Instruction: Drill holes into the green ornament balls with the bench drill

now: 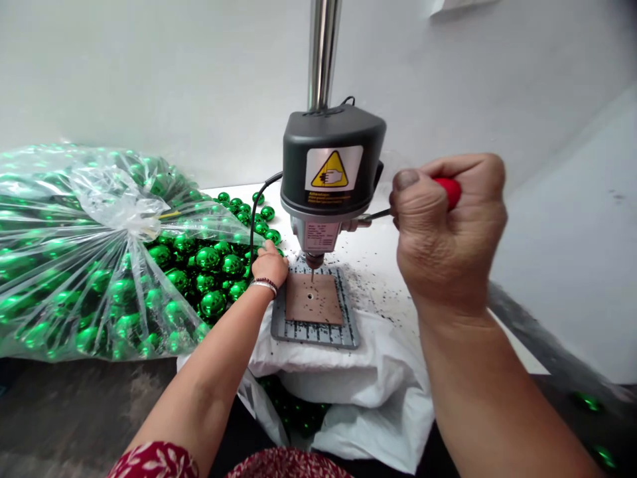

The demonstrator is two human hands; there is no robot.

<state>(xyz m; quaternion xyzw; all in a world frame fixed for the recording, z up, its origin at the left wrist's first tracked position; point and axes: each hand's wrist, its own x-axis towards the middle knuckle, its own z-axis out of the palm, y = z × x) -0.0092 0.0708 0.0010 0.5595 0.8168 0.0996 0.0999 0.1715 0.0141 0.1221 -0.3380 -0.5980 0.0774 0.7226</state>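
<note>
Glossy green balls (213, 303) heaped left of dark-grey drill press (328, 172); likely light, slick, dentable, best cupped by the sides. Left hand (270, 264) at heap's edge; cannot tell if holding any. Right hand (448, 229) closed round red-knobbed metal lever (382, 214). 1 black cable (253, 226), knotted clear plastic bag (124, 219) crowd the left.
</note>
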